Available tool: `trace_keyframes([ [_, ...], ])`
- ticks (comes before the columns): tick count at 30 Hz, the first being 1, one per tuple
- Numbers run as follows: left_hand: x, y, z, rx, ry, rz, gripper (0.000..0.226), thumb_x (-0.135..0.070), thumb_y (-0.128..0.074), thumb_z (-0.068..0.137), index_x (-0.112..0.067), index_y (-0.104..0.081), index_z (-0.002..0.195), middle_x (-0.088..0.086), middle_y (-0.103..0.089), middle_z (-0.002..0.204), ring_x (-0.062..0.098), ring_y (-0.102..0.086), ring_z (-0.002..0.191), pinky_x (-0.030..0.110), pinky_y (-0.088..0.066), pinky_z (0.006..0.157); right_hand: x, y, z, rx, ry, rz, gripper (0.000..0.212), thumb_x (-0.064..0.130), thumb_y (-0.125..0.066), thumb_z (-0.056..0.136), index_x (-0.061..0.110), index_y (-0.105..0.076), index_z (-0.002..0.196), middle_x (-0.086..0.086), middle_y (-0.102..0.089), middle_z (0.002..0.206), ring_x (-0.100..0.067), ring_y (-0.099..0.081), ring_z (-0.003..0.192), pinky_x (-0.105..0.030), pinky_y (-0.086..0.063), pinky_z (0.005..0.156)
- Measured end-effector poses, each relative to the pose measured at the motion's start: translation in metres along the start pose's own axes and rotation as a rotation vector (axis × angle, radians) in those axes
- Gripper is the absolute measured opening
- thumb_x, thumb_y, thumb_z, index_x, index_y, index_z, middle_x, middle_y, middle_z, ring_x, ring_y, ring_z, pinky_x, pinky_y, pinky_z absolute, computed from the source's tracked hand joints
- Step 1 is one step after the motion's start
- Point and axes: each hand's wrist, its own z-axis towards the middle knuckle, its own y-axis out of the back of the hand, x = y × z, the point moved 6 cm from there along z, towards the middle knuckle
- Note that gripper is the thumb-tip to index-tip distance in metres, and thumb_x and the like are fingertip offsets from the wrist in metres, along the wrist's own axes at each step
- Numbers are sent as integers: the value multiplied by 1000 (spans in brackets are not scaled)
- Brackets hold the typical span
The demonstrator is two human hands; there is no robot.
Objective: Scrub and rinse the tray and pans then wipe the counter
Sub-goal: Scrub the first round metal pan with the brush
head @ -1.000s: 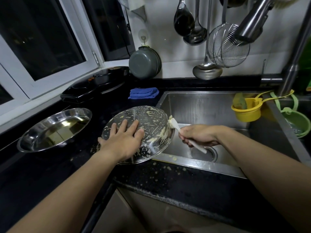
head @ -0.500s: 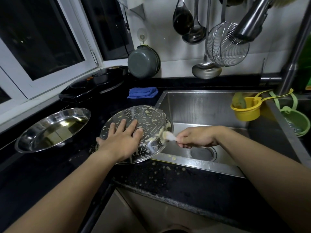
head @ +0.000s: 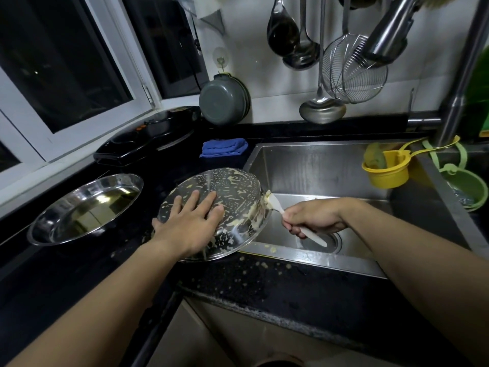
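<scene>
Pressing flat on the upturned steel pan (head: 227, 205), the fingers (head: 197, 201) of the left hand (head: 189, 223) are spread wide and stretched out; they grip nothing, they only hold the pan down by its bottom. The fingers (head: 296, 221) of the right hand (head: 315, 217) are curled closed around the handle of a white scraper (head: 309, 231), and its blade end touches the right edge of the pan, where a lump of yellowish paste sits.

The pan lies bottom up and tilted, its left part on the black bench (head: 291, 290) and its right part reaching over the edge of the sink (head: 317, 165). Its outside is covered with streaks and spots of the same paste. From the right hand the pan lies to the left and a little higher, very near; the scraper's long axis runs from the drain side up toward the pan's rim. So the right hand is the working one and the left is only the support.

I judge the step to be scraping the paste off the rim into the sink, before real scrubbing and rinsing. The next stroke probably must follow the rim while the left hand turns the pan.

Crumbs of paste lie on the bench in front of the sink. A second steel pan (head: 84, 207), which looks clean, stands well apart to the left, and a folded blue cloth (head: 223, 147) lies behind.
</scene>
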Motion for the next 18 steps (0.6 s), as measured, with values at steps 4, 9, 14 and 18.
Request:
trace_keyframes([
  [4,9,2,-2,2,-44,33,64,-83,-3,90,-65,4,151,-23,14,167,15,17,156,71,5,118,0,5,-2,-4,5,-50,30,28,-38,110,10,-63,103,1,-51,77,-11,-47,72,-25,-43,75],
  [9,18,6,1,31,-149,72,67,-88,0,85,-69,6,149,-28,16,164,9,18,155,68,7,119,1,16,1,-85,32,-27,35,26,-37,110,6,-63,123,2,-51,78,-10,-50,72,-23,-45,73],
  [14,20,7,4,10,-200,70,71,-94,6,77,-74,6,144,-33,15,163,3,18,153,66,7,120,0,-9,0,131,-3,-140,26,23,-41,109,14,-65,104,3,-56,80,-12,-56,78,-24,-47,74],
  [18,19,7,4,0,-211,57,72,-95,6,76,-75,4,145,-33,14,163,3,17,153,66,6,121,3,6,-1,-14,30,-84,27,23,-40,109,13,-60,94,1,-55,78,-13,-54,75,-32,-47,78],
])
